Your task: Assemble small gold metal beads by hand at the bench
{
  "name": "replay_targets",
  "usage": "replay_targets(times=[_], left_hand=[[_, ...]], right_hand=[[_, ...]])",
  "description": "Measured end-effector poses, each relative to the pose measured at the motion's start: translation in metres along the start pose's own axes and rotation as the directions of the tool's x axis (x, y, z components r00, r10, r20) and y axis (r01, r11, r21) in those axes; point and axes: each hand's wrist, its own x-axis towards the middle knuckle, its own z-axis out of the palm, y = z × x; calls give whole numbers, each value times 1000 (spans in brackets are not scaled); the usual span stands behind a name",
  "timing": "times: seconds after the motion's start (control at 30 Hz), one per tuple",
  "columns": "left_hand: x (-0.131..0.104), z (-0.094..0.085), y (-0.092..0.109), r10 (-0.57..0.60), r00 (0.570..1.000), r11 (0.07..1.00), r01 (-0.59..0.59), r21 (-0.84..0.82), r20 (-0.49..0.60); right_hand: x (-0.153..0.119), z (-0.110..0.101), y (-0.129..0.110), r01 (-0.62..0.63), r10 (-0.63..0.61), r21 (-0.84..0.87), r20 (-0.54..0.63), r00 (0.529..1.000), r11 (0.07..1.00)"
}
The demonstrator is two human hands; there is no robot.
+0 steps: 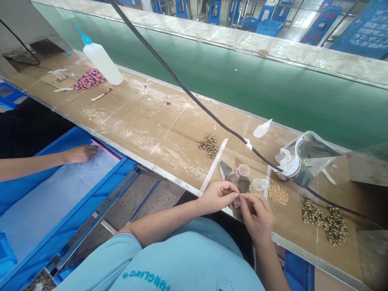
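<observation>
My left hand (220, 197) and my right hand (259, 214) meet at the table's front edge, fingertips pinched together. Whatever sits between them is too small to make out. Just beyond the fingers lies a dark grey patch of sheet (233, 178), partly covered by a small clear round cup (243, 170). Another clear plastic piece (257, 184) rests beside it, close to a pile of small tan beads (278, 194). Further right are heaps of small brass-and-dark pieces (336, 226). A smaller heap of similar pieces (208, 145) is to the left, past a white strip (214, 165).
A black cable (182, 83) crosses above the table. A clear plastic bag (306, 159) and a small white bottle (262, 128) lie behind. Leftward are a glue-type bottle (103, 64), pink-orange pieces (89, 79) and a co-worker's hand (81, 154) over a blue bin (39, 155). A green belt (212, 64) runs behind.
</observation>
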Motion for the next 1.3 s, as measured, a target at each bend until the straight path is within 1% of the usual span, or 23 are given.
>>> replay_targets(times=[0.13,0.33,0.43,0.57,0.7,0.83,0.93,1.03,1.13,1.2,1.3], left_hand=[[0,0,-4,38,999,997,-38,65,-8],[-2,-1,-10,134,990,970,-121,209,-48],[-2,-1,-11,147,988,962,-129,240,-56],[-1,0,-11,126,990,965,-110,239,-57],[-2,1,-11,149,987,961,-130,244,-64],[-4,0,-12,186,982,945,-166,283,-45],[-6,-1,-15,266,963,890,-231,393,-36],[-8,-2,-18,377,926,783,-313,538,-11],[-9,-3,-19,450,893,702,-370,608,24],[-10,-2,-19,462,887,688,-378,620,28],[-9,-2,-18,445,896,705,-357,613,11]], right_hand=[[0,0,2,-19,19,6,37,999,1000],[0,3,4,36,-34,-20,79,996,999],[-2,4,4,44,-41,-32,89,995,999],[-3,4,2,24,-21,-41,83,996,999],[-1,5,1,-19,21,-28,84,996,999],[-1,5,1,-77,75,13,113,991,997],[-2,4,0,-109,106,20,119,987,994],[-3,5,-3,-104,103,5,96,990,995],[-3,6,-4,-96,96,0,79,992,995],[-4,6,-4,-96,95,2,76,993,995],[-4,7,-3,-97,96,8,70,993,995]])
